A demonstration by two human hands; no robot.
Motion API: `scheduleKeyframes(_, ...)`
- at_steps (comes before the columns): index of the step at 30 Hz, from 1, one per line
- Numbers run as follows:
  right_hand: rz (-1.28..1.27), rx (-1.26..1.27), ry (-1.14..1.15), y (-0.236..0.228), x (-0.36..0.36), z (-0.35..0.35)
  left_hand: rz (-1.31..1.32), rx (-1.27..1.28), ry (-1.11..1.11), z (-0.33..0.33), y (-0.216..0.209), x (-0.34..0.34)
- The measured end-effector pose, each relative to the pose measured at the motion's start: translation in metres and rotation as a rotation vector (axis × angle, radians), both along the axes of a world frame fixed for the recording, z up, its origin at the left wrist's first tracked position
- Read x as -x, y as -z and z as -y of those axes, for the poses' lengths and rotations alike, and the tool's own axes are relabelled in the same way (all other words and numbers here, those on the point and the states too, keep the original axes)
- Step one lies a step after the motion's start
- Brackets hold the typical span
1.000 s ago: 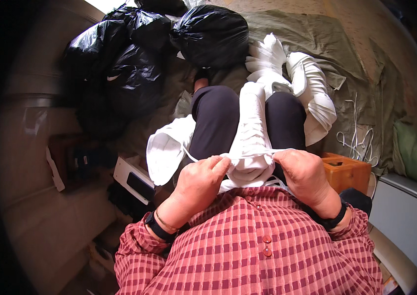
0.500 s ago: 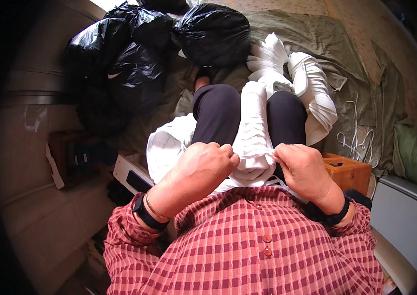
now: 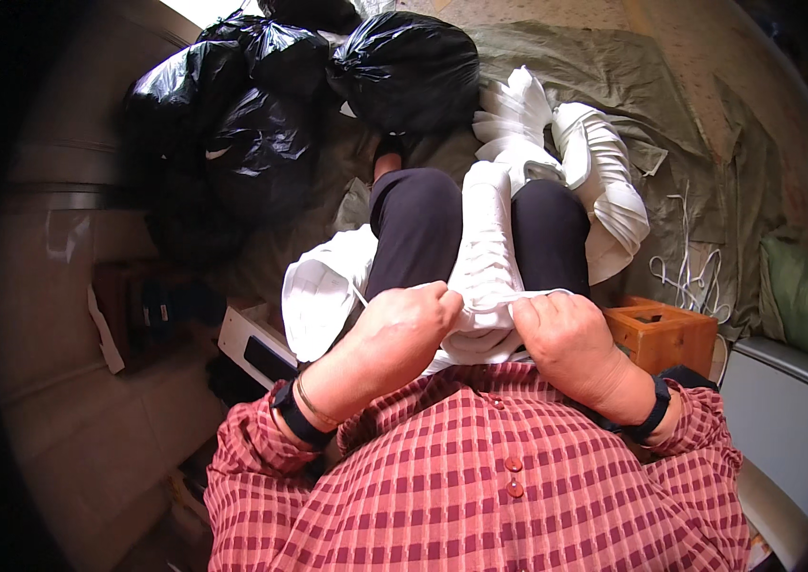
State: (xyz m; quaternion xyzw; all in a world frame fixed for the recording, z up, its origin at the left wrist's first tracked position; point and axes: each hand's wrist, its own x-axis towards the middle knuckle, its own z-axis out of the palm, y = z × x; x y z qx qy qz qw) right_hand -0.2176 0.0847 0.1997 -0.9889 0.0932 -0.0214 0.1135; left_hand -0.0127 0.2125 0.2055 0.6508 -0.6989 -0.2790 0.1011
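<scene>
Between my thighs lies a long bundle of stacked white pieces [image 3: 486,224], apparently cloth, with its ridged layers running away from me. Across its near end a thin white strip [image 3: 490,303] is stretched between my hands. My left hand [image 3: 409,322] is closed on the strip's left part, knuckles up, and a loose tail shows above it. On the other side my right hand [image 3: 566,329] is closed on the strip too, its fingers curled down over it. Both sets of fingertips are mostly hidden. More white layered pieces [image 3: 320,291] rest beside my left thigh.
Two similar white bundles, one fanned [image 3: 518,124] and one curved [image 3: 604,181], lie beyond my right knee on a green-brown sheet [image 3: 575,57]. Black plastic bags [image 3: 409,71] crowd the far left. A wooden box [image 3: 666,332] and white cord [image 3: 695,276] are at right.
My right hand has turned knuckles-up and shifted slightly left and down on the strip. A loose tail now sticks up by my left hand. The bundle stays between my thighs.
</scene>
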Motion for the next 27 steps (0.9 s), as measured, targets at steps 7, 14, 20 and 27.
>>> scheduleKeyframes(7,0.149,-0.074,0.208,0.007,0.013,-0.01,-0.163,0.266,-0.51,-0.025,0.022,0.033)
scheduleKeyframes(14,0.259,0.105,0.175,0.016,0.008,-0.016,0.019,0.505,-0.45,-0.03,0.049,0.041)
scheduleKeyframes(20,0.227,0.125,0.007,0.006,0.0,-0.014,-0.026,0.6,-0.416,-0.032,0.044,0.039)
scheduleKeyframes(27,0.099,0.115,-0.102,-0.004,-0.011,-0.01,0.08,0.497,-0.077,-0.022,0.026,0.02)
